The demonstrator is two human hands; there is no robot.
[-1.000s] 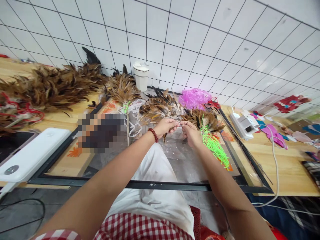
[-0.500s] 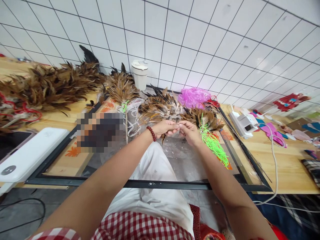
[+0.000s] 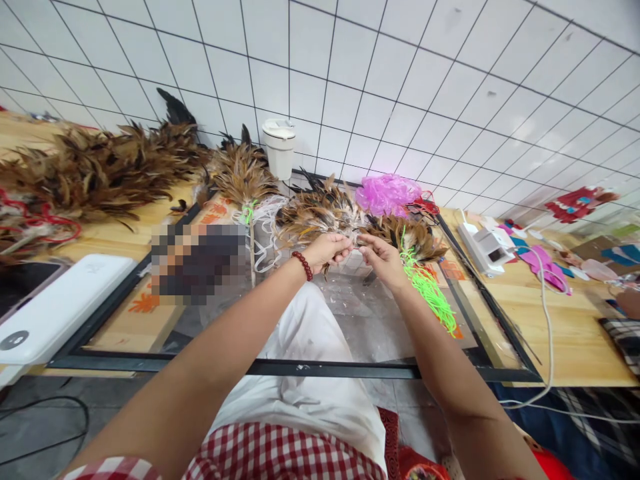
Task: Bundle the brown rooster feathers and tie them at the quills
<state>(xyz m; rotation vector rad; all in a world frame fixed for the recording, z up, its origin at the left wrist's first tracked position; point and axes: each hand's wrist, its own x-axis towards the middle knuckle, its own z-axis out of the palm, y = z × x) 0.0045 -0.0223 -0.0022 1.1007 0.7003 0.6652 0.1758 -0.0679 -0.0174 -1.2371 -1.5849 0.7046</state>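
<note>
Both my hands are close together above the middle of a black-framed glass panel [image 3: 345, 368], just in front of the feather bundles. My left hand [image 3: 327, 253], with a dark red bead bracelet at the wrist, is closed in a pinch; a brown feather tip [image 3: 326, 271] shows beneath it. My right hand [image 3: 383, 260] faces it, thumb and fingertips bent together, and whatever they hold is too small to make out. Behind my hands lies a loose heap of brown and black feathers [image 3: 320, 212]. Beside my right hand is another feather bundle [image 3: 420, 240] tied with bright green string [image 3: 433, 293].
A feather duster [image 3: 243, 177] on a stick and a white lidded cup [image 3: 280, 148] stand by the tiled wall. Purple plastic [image 3: 389, 193] lies behind. Left are a large feather pile [image 3: 110, 167] and a white power bank [image 3: 70, 300]; right, a white device [image 3: 487, 247] with a cable.
My fingertips, touching before, have drawn slightly apart. My right hand's fingers have loosened and spread a little, and its hold has shifted slightly. The surrounding things stay in place.
</note>
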